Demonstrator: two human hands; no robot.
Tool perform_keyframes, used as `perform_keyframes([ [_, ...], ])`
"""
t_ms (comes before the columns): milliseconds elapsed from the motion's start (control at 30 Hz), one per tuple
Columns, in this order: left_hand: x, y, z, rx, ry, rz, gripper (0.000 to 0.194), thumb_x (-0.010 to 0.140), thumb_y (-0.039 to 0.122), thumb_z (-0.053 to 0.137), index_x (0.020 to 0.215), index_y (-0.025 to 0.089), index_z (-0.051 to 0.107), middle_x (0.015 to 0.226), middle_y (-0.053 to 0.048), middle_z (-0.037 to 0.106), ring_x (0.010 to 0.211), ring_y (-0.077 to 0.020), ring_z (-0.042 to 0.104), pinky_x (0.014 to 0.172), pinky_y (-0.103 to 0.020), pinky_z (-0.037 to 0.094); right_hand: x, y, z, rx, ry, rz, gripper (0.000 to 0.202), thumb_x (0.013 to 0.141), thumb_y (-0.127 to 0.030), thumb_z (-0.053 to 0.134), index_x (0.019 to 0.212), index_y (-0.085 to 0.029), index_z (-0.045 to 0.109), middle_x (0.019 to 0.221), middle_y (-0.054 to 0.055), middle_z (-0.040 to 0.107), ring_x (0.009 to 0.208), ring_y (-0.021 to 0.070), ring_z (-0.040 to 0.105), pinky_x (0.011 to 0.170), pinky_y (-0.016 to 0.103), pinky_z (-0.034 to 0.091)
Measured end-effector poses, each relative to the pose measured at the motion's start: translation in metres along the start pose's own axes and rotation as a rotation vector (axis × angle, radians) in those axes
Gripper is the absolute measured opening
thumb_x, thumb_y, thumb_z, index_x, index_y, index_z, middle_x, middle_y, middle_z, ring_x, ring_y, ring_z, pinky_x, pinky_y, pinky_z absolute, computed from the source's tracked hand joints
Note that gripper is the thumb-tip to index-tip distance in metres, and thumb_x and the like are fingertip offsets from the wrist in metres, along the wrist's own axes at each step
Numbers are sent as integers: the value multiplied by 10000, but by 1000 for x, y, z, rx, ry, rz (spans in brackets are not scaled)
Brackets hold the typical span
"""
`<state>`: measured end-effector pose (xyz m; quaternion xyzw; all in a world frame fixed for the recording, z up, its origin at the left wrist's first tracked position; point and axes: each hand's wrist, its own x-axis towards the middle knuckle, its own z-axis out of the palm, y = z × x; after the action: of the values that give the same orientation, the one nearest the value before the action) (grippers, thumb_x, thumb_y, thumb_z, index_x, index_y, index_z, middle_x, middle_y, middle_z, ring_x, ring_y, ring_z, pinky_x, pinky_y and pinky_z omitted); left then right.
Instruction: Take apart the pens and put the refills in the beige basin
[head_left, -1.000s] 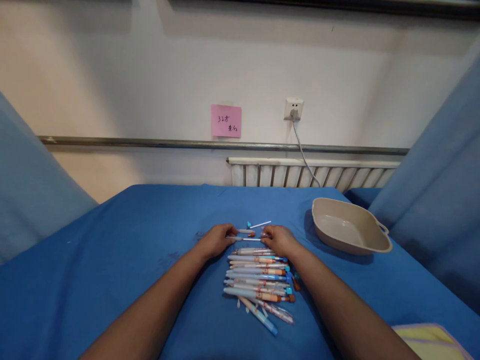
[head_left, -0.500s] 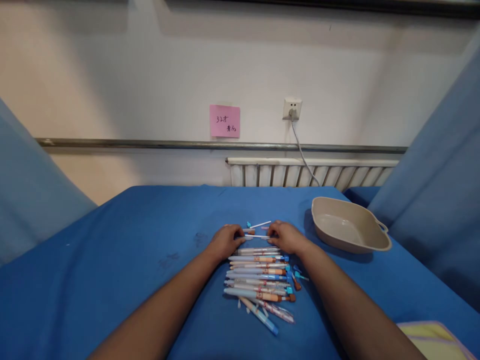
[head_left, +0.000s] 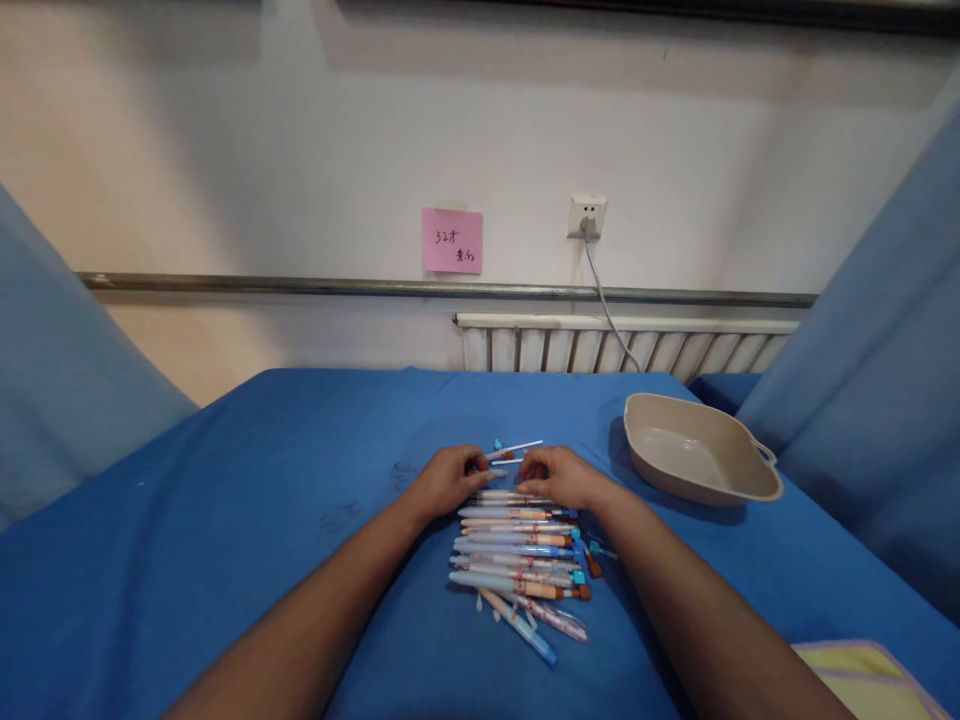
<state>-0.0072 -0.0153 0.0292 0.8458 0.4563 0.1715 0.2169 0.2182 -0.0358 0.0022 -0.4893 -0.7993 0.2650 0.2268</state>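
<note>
Over the far end of a row of pens, my left hand (head_left: 448, 482) pinches a short pale pen part (head_left: 495, 474) whose tip points right. Opposite it, my right hand (head_left: 561, 476) has its fingers curled together; what is in them, if anything, is hidden. Just beyond the fingers lie thin white refills (head_left: 523, 446) and a small turquoise piece (head_left: 498, 443). Below the hands, several decorated pens (head_left: 517, 551) lie side by side, most with blue or brown ends at the right. A blue-ended pen (head_left: 529, 637) lies slanted at the near end.
A beige basin (head_left: 686, 460) stands on the blue cloth (head_left: 247, 520) at right. Small loose brown and turquoise parts (head_left: 594, 560) lie right of the pens. A yellow cloth (head_left: 855, 675) is at lower right. Behind are a radiator (head_left: 570, 345) and blue curtains (head_left: 877, 330) at the side.
My right hand has moved left, closer to my left hand. The white rod that lay between both hands' fingers no longer spans them.
</note>
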Motion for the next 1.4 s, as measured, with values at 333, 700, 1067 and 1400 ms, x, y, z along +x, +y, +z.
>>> perform_keyframes([
  [333, -4, 4, 3, -151, -142, 57, 223, 797, 362, 525, 869, 168, 606, 718, 17, 581, 660, -127, 511, 608, -212, 373, 1, 3, 10, 45, -10, -24, 143, 800, -278, 566, 812, -183, 673, 691, -2, 644, 627, 126, 530, 569, 223, 365],
  [700, -2, 7, 4, -138, -40, 55, 303, 831, 397, 488, 1037, 192, 570, 874, -16, 644, 786, -160, 568, 692, -235, 412, 5, 4, 18, 164, 104, -14, 131, 791, -269, 578, 839, -167, 645, 795, 5, 656, 733, 135, 570, 676, 234, 423],
  [1067, -3, 9, -4, -5, -100, 12, 262, 831, 393, 487, 949, 189, 602, 783, 2, 653, 717, -146, 576, 634, -214, 387, 5, 11, 14, 139, 110, 38, 82, 779, -215, 582, 822, -173, 637, 754, -14, 638, 690, 119, 555, 634, 214, 430],
  [1400, -4, -4, -14, 86, -122, -16, 280, 851, 394, 451, 896, 192, 639, 783, -18, 652, 718, -161, 563, 620, -227, 366, -2, 27, -10, -49, 136, 89, 121, 768, -181, 591, 881, -171, 635, 819, 20, 656, 739, 135, 558, 674, 228, 393],
])
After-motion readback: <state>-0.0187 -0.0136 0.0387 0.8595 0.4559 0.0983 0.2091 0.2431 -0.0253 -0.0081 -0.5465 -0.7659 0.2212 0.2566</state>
